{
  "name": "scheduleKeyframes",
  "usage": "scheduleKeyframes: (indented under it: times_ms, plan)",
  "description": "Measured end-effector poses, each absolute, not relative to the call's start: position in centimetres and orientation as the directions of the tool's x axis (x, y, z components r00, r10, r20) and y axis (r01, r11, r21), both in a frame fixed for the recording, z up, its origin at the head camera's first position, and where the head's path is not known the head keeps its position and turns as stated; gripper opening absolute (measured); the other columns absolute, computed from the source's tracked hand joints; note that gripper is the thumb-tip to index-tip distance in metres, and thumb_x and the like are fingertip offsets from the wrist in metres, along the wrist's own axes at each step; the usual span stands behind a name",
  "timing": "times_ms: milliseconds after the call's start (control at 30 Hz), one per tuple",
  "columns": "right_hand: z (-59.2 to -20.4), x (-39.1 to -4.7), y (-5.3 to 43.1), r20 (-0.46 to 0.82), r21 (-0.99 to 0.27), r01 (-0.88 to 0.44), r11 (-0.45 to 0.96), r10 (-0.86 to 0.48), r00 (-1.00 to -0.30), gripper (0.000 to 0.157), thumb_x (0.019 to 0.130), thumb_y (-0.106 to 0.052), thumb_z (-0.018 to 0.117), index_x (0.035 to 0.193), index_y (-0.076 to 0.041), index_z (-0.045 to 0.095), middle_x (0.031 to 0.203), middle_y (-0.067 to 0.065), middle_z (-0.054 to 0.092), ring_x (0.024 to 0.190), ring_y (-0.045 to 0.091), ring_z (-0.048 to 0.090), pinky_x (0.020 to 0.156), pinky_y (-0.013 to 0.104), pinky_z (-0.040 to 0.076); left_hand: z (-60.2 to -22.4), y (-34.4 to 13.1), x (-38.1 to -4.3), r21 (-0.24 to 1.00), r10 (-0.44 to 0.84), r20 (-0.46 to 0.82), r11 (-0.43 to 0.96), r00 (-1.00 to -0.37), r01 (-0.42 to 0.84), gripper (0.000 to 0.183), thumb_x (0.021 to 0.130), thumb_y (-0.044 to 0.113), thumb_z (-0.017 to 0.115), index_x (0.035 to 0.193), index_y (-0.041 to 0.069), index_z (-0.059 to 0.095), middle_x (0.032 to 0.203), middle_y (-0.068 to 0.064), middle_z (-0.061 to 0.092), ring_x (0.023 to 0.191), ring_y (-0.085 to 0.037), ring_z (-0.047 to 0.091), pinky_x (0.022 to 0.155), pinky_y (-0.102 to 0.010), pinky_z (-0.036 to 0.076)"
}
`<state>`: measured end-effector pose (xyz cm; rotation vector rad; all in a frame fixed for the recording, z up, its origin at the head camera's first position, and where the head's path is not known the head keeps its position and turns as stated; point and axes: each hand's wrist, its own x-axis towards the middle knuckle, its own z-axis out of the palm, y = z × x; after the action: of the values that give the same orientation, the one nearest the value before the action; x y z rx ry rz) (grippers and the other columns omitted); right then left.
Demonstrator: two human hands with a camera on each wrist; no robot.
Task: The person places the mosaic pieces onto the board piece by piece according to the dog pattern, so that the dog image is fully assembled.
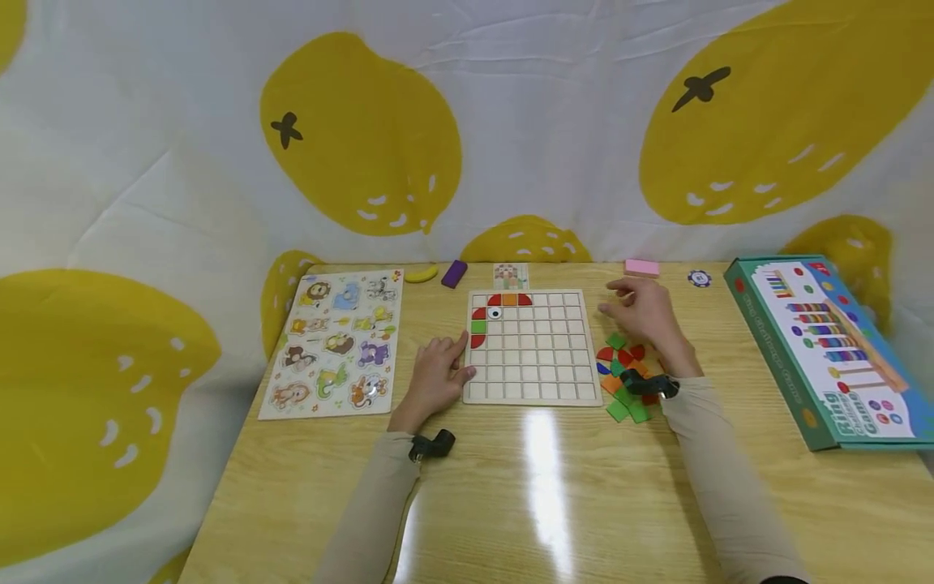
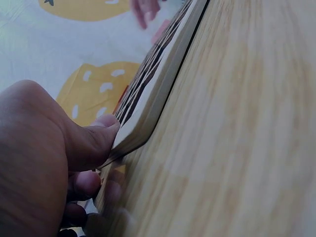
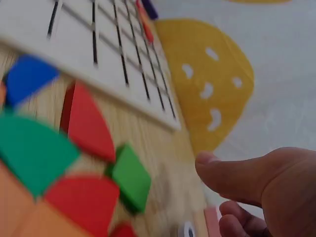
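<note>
A wooden grid board (image 1: 533,361) lies mid-table. Along its upper left sit several red quarter-round pieces (image 1: 477,341), an orange square (image 1: 509,300), a green square (image 1: 478,327) and a round eye piece (image 1: 495,312). My left hand (image 1: 436,377) rests at the board's left edge; in the left wrist view its thumb (image 2: 101,136) touches the near corner. Beyond the board's right side, my right hand (image 1: 645,312) is raised with nothing visible between thumb and fingers. Loose coloured pieces (image 1: 619,408) lie close below it, among them a blue one (image 3: 32,76).
An animal puzzle board (image 1: 332,349) lies at the left, a ring game box (image 1: 832,349) at the right. Along the back are a toy banana (image 1: 421,275), a purple block (image 1: 454,273), a picture card (image 1: 510,276), a pink block (image 1: 642,268) and a poker chip (image 1: 699,278).
</note>
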<state>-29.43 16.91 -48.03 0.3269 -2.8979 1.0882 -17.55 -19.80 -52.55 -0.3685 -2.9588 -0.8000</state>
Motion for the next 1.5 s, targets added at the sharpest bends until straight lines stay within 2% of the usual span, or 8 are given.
scheduleKeyframes:
  times_ms: [133, 267, 567, 700, 833, 1133, 1333, 1500]
  plan:
    - [-48.6, -29.4, 20.1, 0.003, -0.584, -0.104, 0.805, -0.126, -0.992, 0.05, 0.089, -0.032, 0.073, 0.121, 0.004, 0.062, 0.112, 0.027, 0.061, 0.1, 0.04, 0.058, 0.085, 0.053, 0.047, -52.5, -20.2, -17.4, 0.497, 0.198, 0.109, 0.838, -0.974, 0.226, 0.067, 0.093, 0.033, 0.065, 0.151, 0.014, 0.04, 0.08, 0.004, 0.043, 0.078, -0.016, 0.035, 0.079, -0.035, 0.027]
    - [-49.3, -29.3, 21.0, -0.049, -0.568, -0.058, 0.821, -0.104, -0.993, 0.049, 0.09, -0.038, 0.072, 0.114, 0.004, 0.062, 0.107, 0.025, 0.062, 0.096, 0.037, 0.056, 0.082, 0.05, 0.046, -52.8, -20.3, -17.4, 0.501, 0.193, 0.112, 0.836, -0.975, 0.223, 0.067, 0.093, 0.034, 0.065, 0.151, 0.015, 0.04, 0.08, 0.004, 0.043, 0.079, -0.015, 0.036, 0.079, -0.034, 0.026]
    - [-49.3, -28.9, 20.6, -0.039, -0.558, -0.183, 0.81, -0.245, -0.969, 0.035, 0.101, -0.027, 0.056, 0.118, 0.003, 0.056, 0.109, 0.022, 0.057, 0.096, 0.034, 0.054, 0.087, 0.05, 0.046, -52.8, -19.8, -17.6, 0.507, 0.213, 0.119, 0.827, -0.97, 0.244, 0.067, 0.093, 0.036, 0.065, 0.151, 0.015, 0.04, 0.081, 0.005, 0.044, 0.079, -0.015, 0.036, 0.079, -0.034, 0.027]
    - [-48.8, -29.1, 18.9, 0.093, -0.671, -0.25, 0.698, -0.256, -0.962, 0.033, 0.1, -0.029, 0.058, 0.12, -0.003, 0.06, 0.107, 0.015, 0.065, 0.093, 0.028, 0.061, 0.081, 0.033, 0.049, -52.7, -19.9, -17.7, 0.501, 0.222, 0.121, 0.828, -0.968, 0.253, 0.066, 0.093, 0.036, 0.064, 0.151, 0.015, 0.04, 0.081, 0.004, 0.044, 0.078, -0.015, 0.035, 0.079, -0.034, 0.026]
    - [-48.6, -29.4, 15.7, 0.206, -0.751, -0.315, 0.581, -0.247, -0.947, 0.03, 0.094, -0.021, 0.068, 0.119, -0.004, 0.066, 0.104, 0.014, 0.069, 0.089, 0.026, 0.065, 0.073, 0.017, 0.048, -52.8, -20.0, -17.8, 0.497, 0.222, 0.119, 0.83, -0.968, 0.252, 0.066, 0.094, 0.036, 0.064, 0.152, 0.015, 0.04, 0.081, 0.004, 0.044, 0.079, -0.015, 0.036, 0.079, -0.034, 0.027]
    - [-50.0, -30.0, 8.7, 0.157, -0.756, -0.385, 0.529, -0.425, -0.891, 0.026, 0.091, -0.019, 0.071, 0.115, -0.009, 0.07, 0.104, 0.008, 0.07, 0.089, 0.021, 0.066, 0.077, 0.037, 0.052, -52.9, -20.0, -17.8, 0.502, 0.216, 0.126, 0.828, -0.968, 0.25, 0.067, 0.092, 0.037, 0.065, 0.151, 0.015, 0.041, 0.08, 0.005, 0.044, 0.078, -0.015, 0.036, 0.079, -0.034, 0.027]
    - [-51.0, -30.3, 7.1, 0.186, -0.693, -0.484, 0.534, -0.516, -0.836, 0.023, 0.089, -0.015, 0.074, 0.111, -0.009, 0.073, 0.103, 0.009, 0.062, 0.084, 0.02, 0.06, 0.076, 0.039, 0.049, -52.7, -20.1, -17.8, 0.502, 0.228, 0.126, 0.825, -0.966, 0.26, 0.066, 0.093, 0.036, 0.064, 0.151, 0.013, 0.041, 0.08, 0.004, 0.044, 0.078, -0.015, 0.036, 0.079, -0.034, 0.027]
    - [-51.0, -30.4, 7.2, 0.183, -0.702, -0.473, 0.533, -0.506, -0.843, 0.028, 0.087, -0.017, 0.076, 0.114, -0.01, 0.073, 0.103, 0.008, 0.059, 0.083, 0.019, 0.059, 0.075, 0.038, 0.048, -52.6, -20.0, -17.8, 0.503, 0.226, 0.122, 0.825, -0.966, 0.257, 0.066, 0.093, 0.035, 0.064, 0.151, 0.012, 0.042, 0.08, 0.004, 0.044, 0.079, -0.016, 0.036, 0.079, -0.034, 0.027]
